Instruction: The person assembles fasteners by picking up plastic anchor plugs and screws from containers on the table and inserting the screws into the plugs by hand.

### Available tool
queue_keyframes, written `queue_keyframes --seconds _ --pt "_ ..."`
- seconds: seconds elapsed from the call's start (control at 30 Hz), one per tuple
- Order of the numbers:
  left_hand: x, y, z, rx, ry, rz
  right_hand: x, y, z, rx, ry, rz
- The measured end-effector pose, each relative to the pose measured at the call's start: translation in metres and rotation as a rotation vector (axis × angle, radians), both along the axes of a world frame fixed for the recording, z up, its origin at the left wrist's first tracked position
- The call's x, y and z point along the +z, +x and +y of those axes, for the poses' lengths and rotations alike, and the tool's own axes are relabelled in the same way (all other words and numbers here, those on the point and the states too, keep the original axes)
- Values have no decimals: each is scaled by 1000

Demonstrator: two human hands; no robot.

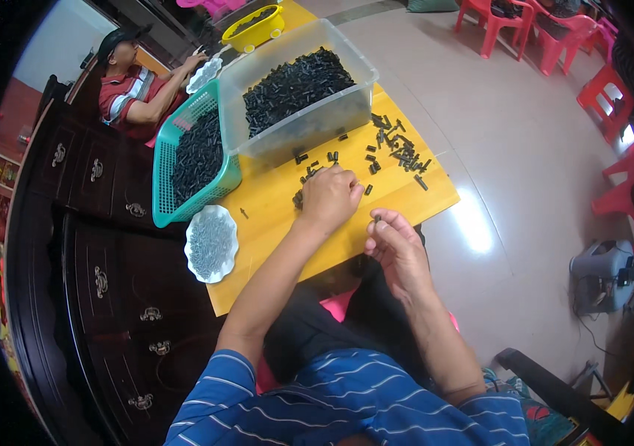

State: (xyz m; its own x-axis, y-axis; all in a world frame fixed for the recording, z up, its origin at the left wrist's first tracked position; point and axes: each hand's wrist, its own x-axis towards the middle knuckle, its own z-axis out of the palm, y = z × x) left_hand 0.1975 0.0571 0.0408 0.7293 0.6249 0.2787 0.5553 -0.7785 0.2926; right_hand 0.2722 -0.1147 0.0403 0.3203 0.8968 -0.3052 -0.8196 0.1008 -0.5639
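Note:
My left hand (332, 197) reaches over the yellow table (265, 223), its fingers curled down beside a small heap of black parts (308, 175). Its fingertips are hidden, so what they hold cannot be seen. Just off the table's near edge, my right hand (400, 249) pinches a small black tubular part (378, 218) between thumb and forefinger. Several short black tubes (373, 165) lie scattered beyond my hands. A looser pile of longer black pieces (405, 154) spreads near the table's right edge.
A clear plastic bin (298, 123) and a green basket (231, 177) hold many black parts. At the left, a scalloped white dish (190, 256) contains small shiny pieces. Another person (135, 97) sits at far left, near a yellow tub (257, 33). Dark drawers (120, 260) flank the table.

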Motion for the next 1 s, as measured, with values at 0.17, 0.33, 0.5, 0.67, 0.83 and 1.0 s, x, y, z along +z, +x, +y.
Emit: queue_keyframes --seconds 0.17,0.33,0.5,0.67,0.83,1.0 --pt "-6 4 5 -20 53 -13 2 0 0 10 -19 2" --pt "-7 0 10 -102 75 17 1 -1 1 18 -6 0" --pt "12 -28 -4 -102 -42 -58 5 -3 0 35 -13 -26" --pt "22 -72 -32 51 -895 -609 7 -11 1 40 -47 -172" --pt "46 -88 -70 17 -661 -491 2 -16 1 205 -23 -333" --pt "58 -98 -78 -176 -263 -261 3 -21 -2 401 11 -328"
